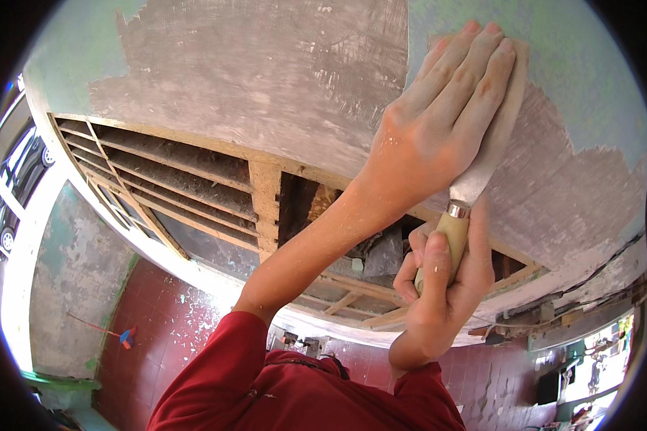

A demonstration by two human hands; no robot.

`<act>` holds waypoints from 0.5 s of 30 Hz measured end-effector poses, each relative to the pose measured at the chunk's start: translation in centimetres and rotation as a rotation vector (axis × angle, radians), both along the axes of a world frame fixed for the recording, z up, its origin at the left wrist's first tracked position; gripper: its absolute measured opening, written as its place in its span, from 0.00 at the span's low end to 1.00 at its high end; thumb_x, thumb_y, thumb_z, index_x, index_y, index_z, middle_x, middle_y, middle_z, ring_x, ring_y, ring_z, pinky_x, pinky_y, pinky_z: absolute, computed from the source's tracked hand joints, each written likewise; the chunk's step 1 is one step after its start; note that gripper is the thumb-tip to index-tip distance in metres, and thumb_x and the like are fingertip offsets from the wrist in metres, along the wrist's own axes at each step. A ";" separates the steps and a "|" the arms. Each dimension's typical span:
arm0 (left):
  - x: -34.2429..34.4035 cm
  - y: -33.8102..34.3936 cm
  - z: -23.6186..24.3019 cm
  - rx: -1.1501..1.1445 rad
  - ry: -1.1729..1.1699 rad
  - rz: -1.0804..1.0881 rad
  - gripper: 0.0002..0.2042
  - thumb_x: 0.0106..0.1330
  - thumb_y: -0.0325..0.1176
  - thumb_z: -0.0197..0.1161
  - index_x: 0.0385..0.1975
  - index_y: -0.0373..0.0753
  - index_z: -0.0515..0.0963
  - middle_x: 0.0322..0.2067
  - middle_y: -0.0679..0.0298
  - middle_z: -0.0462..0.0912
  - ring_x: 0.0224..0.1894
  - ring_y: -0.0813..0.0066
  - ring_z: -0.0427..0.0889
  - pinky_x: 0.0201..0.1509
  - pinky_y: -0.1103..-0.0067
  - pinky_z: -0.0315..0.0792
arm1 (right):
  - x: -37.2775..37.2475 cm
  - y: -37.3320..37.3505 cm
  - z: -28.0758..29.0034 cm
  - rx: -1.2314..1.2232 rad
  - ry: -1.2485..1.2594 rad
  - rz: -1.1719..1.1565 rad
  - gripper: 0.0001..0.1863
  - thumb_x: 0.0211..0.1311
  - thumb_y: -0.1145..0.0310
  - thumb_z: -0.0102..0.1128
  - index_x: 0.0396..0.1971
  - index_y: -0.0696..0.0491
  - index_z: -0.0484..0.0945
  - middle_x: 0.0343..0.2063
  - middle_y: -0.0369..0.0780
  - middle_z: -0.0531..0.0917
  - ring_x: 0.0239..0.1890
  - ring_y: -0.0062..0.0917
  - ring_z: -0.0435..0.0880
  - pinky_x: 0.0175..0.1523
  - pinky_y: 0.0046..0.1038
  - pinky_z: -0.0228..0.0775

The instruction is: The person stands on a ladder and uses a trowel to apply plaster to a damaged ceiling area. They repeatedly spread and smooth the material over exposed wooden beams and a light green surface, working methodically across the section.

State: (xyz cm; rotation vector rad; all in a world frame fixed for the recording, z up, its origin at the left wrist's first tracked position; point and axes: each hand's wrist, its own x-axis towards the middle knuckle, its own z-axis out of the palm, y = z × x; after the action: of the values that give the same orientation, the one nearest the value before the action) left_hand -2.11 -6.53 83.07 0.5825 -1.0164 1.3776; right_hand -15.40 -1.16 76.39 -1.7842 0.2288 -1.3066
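Note:
My right hand (438,305) is closed around the pale wooden handle of a putty knife (482,165) with a wide metal blade. The blade lies along the upper wall, pointing up and to the right. Stretched flat, the fingers of my left hand (438,118) press against the blade, and white dust coats them. Under the hands the wall (266,65) is stripped to a rough grey-brown surface. Pale green paint (561,57) remains beside the blade at the upper right, with a ragged edge. Part of the blade is hidden behind my left hand.
Below the stripped area runs a wooden vent frame (264,194) with dusty slats and open gaps. Paint flakes (190,316) litter the red tiled floor (140,359). A long-handled tool with a blue and red head (127,337) lies near a low wall (65,266). Cars (29,169) show at far left.

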 end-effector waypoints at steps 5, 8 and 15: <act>2.2 -0.5 2.1 -0.137 -0.166 0.274 0.15 0.61 0.18 0.55 0.48 0.21 0.75 0.46 0.45 0.81 0.49 0.54 0.83 0.53 0.71 0.79 | 0.8 0.1 0.5 -0.023 -0.042 -0.005 0.28 0.68 0.73 0.45 0.67 0.63 0.57 0.23 0.38 0.70 0.15 0.10 0.59 0.15 0.14 0.47; 2.1 -0.7 1.9 -0.090 -0.164 0.253 0.14 0.60 0.18 0.56 0.47 0.22 0.76 0.47 0.47 0.80 0.51 0.54 0.82 0.54 0.71 0.79 | 0.6 -0.1 0.4 -0.038 -0.018 -0.031 0.28 0.67 0.75 0.45 0.67 0.64 0.56 0.22 0.37 0.72 0.15 0.10 0.62 0.16 0.14 0.51; 3.5 -3.0 1.9 -0.102 -0.137 0.221 0.18 0.58 0.18 0.58 0.50 0.21 0.73 0.50 0.44 0.78 0.55 0.54 0.79 0.57 0.70 0.76 | 0.6 0.1 1.8 -0.045 0.011 -0.023 0.29 0.66 0.77 0.47 0.66 0.65 0.56 0.23 0.37 0.77 0.14 0.10 0.68 0.18 0.15 0.57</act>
State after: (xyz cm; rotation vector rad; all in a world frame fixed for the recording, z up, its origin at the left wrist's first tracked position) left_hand 1.35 -9.50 85.01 0.5425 -1.0064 1.6731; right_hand -14.81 -1.05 78.19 -1.8320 0.2280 -1.3285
